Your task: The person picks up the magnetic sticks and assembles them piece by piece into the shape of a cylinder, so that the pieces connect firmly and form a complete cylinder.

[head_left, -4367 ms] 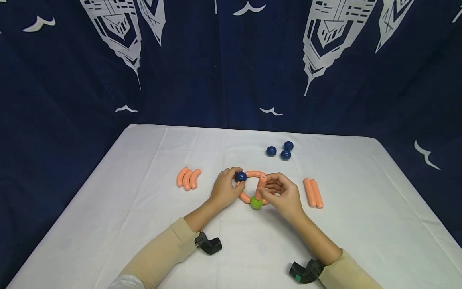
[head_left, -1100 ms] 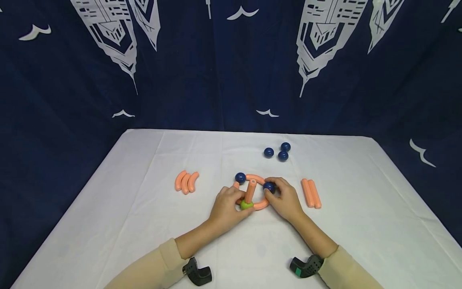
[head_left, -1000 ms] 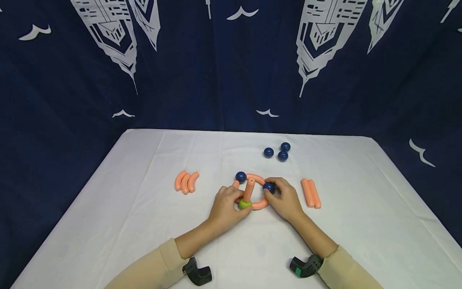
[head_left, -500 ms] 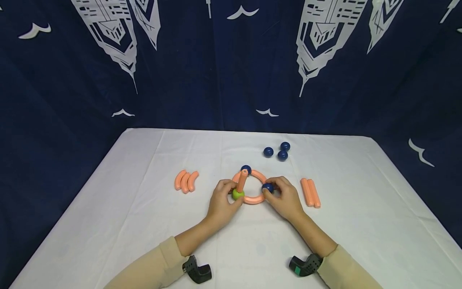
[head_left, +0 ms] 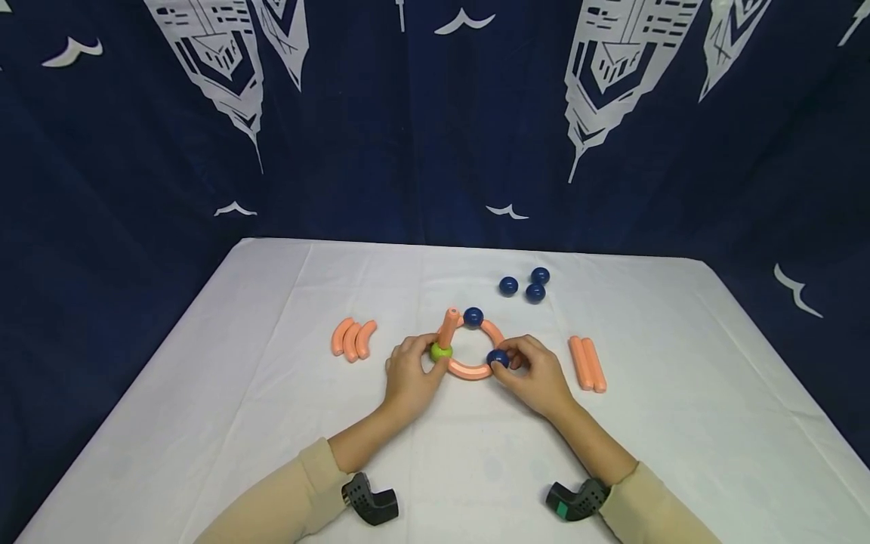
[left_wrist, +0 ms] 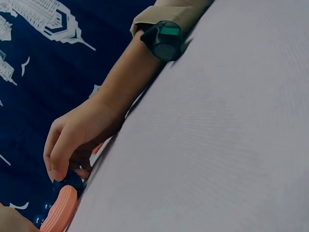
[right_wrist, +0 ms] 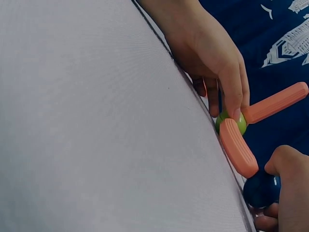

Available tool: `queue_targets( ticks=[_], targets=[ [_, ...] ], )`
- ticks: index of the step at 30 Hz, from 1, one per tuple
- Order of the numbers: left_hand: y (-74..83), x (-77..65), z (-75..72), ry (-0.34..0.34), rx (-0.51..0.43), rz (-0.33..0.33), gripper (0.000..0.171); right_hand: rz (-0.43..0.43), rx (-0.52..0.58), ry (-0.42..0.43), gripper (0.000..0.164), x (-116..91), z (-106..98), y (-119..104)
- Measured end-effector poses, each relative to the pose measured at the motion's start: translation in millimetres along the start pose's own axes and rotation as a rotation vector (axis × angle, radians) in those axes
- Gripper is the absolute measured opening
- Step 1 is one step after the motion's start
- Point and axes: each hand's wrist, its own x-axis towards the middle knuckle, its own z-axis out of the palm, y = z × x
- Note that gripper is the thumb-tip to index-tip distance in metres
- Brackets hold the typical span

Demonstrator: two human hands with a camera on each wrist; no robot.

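Note:
A ring of curved orange sticks (head_left: 470,370) joined by balls lies at the middle of the table. My left hand (head_left: 411,379) pinches the ring's green ball (head_left: 439,353) at its left, from which a straight orange stick (head_left: 448,328) rises, leaning slightly. Between the thumb and fingers of my right hand (head_left: 538,375) is a dark blue ball (head_left: 497,360) on the ring's right; the right wrist view also has this blue ball (right_wrist: 260,189), one curved stick away from the green one. Another blue ball (head_left: 473,316) sits at the ring's far side, untouched.
Three loose blue balls (head_left: 535,293) lie behind the ring. To the left are three curved orange sticks (head_left: 350,341), side by side. Two straight orange sticks (head_left: 588,365) lie right of my right hand. A dark blue patterned curtain (head_left: 421,151) hangs behind the white-covered table (head_left: 285,423).
My left hand has let go of a blue ball and taken the green one. The ring has turned clockwise: green ball from front to left, blue ball from left to far side.

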Motion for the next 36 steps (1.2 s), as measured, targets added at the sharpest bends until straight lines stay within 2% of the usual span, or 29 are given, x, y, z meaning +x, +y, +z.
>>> queue_targets(
  ticks=[5,9,14,17,21,24,36],
  targets=[
    [-0.5,3.9,-2.2,-0.017,0.007,0.0,0.037,-0.037,0.02,-0.019,0.019,-1,-1,-1],
    [-3.3,11.4,-1.3,-0.049,0.016,0.018,0.035,-0.026,0.015,-0.019,0.019,-2,-3,0],
    [-7.2,20.7,0.0,-0.088,-0.035,0.005,0.032,-0.019,0.006,-0.026,0.018,-6,-3,1],
    [-9.8,22.7,0.4,-0.088,-0.042,0.043,0.032,-0.031,0.007,-0.029,0.018,-7,-2,2],
    [-11.2,24.4,-0.8,-0.106,0.0,0.103,0.031,-0.053,0.022,-0.023,0.017,-8,-1,3],
    [-12.1,25.9,-2.3,-0.123,-0.009,0.125,0.03,-0.073,0.038,-0.018,0.017,-8,-1,5],
    [-20.3,29.3,-3.7,-0.073,-0.087,0.18,0.027,-0.095,0.102,-0.019,0.012,-2,0,0]
  ],
)
